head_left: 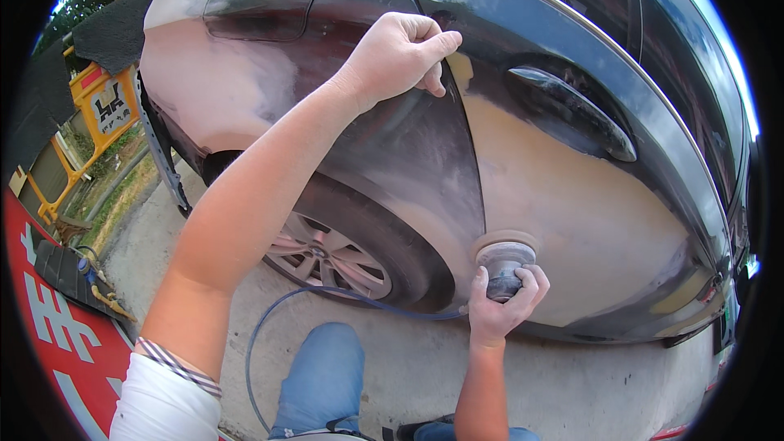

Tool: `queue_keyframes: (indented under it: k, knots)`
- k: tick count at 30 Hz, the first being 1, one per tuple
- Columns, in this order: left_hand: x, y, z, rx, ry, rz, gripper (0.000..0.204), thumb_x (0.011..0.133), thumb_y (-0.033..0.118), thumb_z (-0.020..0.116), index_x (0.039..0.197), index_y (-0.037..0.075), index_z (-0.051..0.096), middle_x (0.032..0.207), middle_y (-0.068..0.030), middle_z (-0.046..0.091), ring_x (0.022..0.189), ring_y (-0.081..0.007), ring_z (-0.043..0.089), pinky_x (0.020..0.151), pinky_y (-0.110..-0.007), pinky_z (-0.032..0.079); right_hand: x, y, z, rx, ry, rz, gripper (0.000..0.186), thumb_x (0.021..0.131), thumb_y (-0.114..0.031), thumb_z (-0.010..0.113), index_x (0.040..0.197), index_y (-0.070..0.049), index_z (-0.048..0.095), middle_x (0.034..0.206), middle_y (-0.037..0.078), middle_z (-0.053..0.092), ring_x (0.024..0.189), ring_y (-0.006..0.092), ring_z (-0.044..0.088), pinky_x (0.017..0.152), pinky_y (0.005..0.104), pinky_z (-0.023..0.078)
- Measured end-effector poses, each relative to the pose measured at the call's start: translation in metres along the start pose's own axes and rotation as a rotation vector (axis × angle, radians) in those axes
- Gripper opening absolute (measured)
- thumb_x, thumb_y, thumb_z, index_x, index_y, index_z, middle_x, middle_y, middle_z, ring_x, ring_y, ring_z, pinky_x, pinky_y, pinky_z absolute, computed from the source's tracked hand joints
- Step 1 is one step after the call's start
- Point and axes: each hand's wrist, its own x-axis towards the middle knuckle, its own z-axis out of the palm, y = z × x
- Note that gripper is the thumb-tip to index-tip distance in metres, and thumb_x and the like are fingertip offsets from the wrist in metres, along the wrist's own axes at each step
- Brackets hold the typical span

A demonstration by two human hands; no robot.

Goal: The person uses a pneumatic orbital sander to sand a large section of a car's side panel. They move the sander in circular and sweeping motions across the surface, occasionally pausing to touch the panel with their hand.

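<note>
My right hand (505, 310) is wrapped round a round grey air sander (505, 257), dulled with dust. Its disc pad meets the lower part of a dark car's rear door (572, 220), close to the seam with the rear fender. Tan and pinkish-grey sanded patches spread over the door and the fender (220, 90). A thin dark hose (343, 290) runs from the sander past my knee. My left hand (404, 57) is up near the top of that seam, fingers curled in and thumb against them. I see nothing in it; its palm is hidden.
A black door handle (572, 110) sits right of my left hand. The rear wheel (327, 257) stands below the fender. On the left are a red sign with white characters (57, 318), a yellow barrier (106, 114) and a dark block-like object (73, 278) on the concrete ground (204, 278).
</note>
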Motion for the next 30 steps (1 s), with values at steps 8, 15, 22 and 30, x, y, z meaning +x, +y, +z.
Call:
queue_keyframes:
  k: [8,15,22,30]
  knots:
    - [-0.001,-0.004,0.003,0.007,0.028,0.020,0.037,0.108,0.031,0.071,0.084,0.003,0.067,0.066,-0.0022,0.067,0.058,-0.0100,0.068,0.064,-0.030,0.062,0.070,-0.032,0.005,-0.014,-0.063,-0.072,0.055,0.068,-0.015,0.096,0.111,-0.002,0.064,0.116,0.017,0.060,0.094,0.0347,0.067,0.076,0.0441,0.059]
    - [0.001,-0.006,0.010,0.048,0.076,0.044,0.042,0.107,0.033,0.070,0.076,0.003,0.067,0.064,-0.0028,0.068,0.057,-0.0123,0.072,0.060,-0.027,0.055,0.027,0.009,-0.015,-0.052,0.004,-0.106,0.067,0.068,-0.015,0.095,0.124,-0.001,0.060,0.122,0.019,0.060,0.096,0.0378,0.068,0.076,0.0479,0.060]
    - [-0.002,0.026,0.075,0.686,0.124,0.606,0.021,0.095,0.023,0.080,0.100,0.004,0.073,0.092,-0.0077,0.072,0.089,-0.0229,0.069,0.081,-0.037,0.055,-0.019,0.054,-0.080,0.285,0.070,0.639,0.072,0.082,-0.003,0.091,0.139,-0.003,0.047,0.130,0.009,0.050,0.120,0.0234,0.053,0.113,0.0393,0.043]
    - [0.043,0.056,0.140,1.109,-0.366,0.795,0.042,0.098,0.036,0.073,0.125,0.004,0.070,0.106,-0.0180,0.076,0.110,-0.0351,0.072,0.099,-0.046,0.054,-0.012,0.078,-0.109,0.774,0.692,1.025,0.048,0.106,-0.020,0.074,0.142,-0.003,0.047,0.136,0.014,0.060,0.116,0.0265,0.064,0.095,0.0421,0.059]
